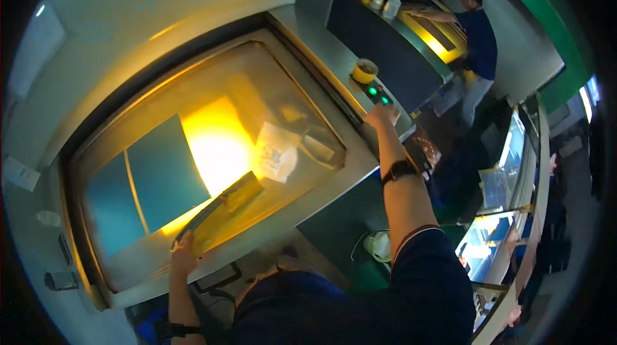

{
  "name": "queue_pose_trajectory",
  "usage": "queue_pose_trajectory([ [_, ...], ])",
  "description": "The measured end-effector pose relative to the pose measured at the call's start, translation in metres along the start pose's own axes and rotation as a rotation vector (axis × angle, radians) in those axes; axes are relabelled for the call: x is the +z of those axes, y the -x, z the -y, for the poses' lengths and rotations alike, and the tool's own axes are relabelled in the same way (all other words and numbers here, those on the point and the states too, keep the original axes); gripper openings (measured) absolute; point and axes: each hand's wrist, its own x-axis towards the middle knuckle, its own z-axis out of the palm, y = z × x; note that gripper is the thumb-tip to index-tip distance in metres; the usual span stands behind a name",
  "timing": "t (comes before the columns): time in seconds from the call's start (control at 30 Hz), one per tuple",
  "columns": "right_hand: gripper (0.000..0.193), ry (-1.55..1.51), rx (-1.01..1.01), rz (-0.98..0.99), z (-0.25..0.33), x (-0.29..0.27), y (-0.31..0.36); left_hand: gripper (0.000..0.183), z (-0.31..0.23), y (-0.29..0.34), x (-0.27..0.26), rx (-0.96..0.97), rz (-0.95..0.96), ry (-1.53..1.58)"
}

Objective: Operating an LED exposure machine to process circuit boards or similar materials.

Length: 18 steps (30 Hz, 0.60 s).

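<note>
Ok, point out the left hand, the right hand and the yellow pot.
Left hand [184, 256], head view: middle of the hand.
Right hand [382, 115], head view: middle of the hand.
Yellow pot [364, 77], head view: outer wall.

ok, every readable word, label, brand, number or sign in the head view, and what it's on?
None readable.
Crumpled white item: faint marks, too blurred.
White squeeze bottle: any label too small.
White sheet at far left: too blurred.

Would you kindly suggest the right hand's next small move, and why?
Probably a light press by the right hand on one of the green-lit buttons: its fingers are right beside them, while the left hand holds the flat panel over the glowing table.
</note>
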Motion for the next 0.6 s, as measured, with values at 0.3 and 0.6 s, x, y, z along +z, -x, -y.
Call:
queue_pose_trajectory([
  [0.3, 0.08, 0.139, -1.492, 0.57, 0.163, 0.091, 0.335, 0.083, 0.018, 0.04, -0.024, 0.026, 0.307, -0.104],
  [0.6, 0.045, 0.051, -1.46, 0.362, 0.406, 0.16, 0.288, 0.067, 0.181, -0.132, -0.117, -0.02, 0.246, -0.039],
])
